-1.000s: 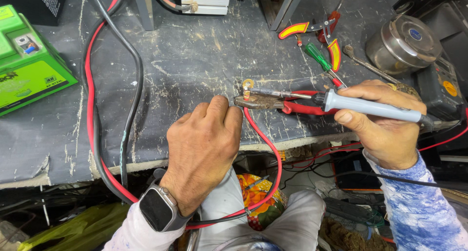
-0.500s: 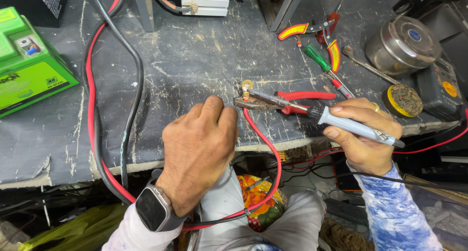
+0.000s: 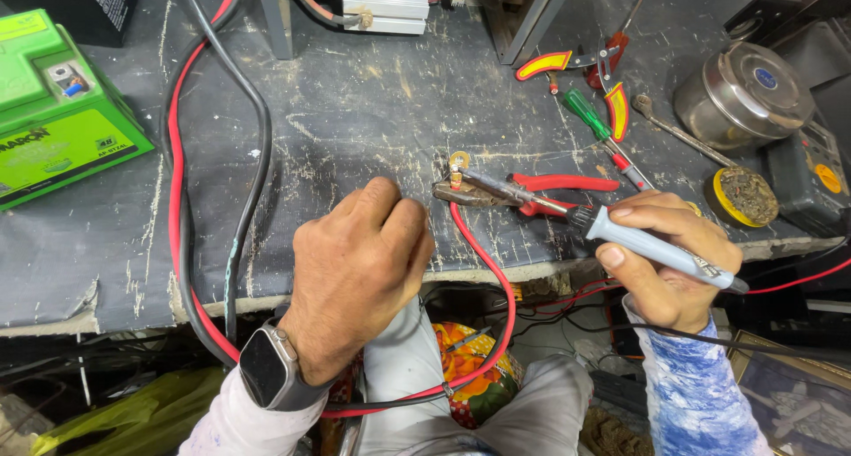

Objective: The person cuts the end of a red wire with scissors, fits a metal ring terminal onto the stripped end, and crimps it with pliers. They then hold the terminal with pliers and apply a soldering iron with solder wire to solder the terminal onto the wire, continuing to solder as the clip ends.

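A scarred grey bench fills the head camera's view, with a green battery at its left edge and a thick red cable and black cable running side by side down its face and over the front lip. A lidded metal pot stands at the far right.

The left hand, a dark watch at the wrist, lies knuckles-up at the front of the bench with its fingers curled under. Its grip is hidden, so it cannot be told what, if anything, it pinches. Its fingertips end just beside the nose of the red-handled pliers.

The right hand has its grip pressed together around the pale blue handle of a soldering iron, held like a pen (thumb below, fingers on top). The shaft slants up and left across the pliers.

A thin red wire loops from the person's lap up over the bench edge to the pliers' nose. There a small brass ring terminal stands upright, the iron's tip at or just beside its base.

By the look of it, the step in hand is soldering the terminal onto the wire end. The next move would call for the tip to sit squarely on the joint while the left hand keeps the work from shifting. No solder wire can be made out.

Nearby lie a round yellow-rimmed tin and a green-handled screwdriver.
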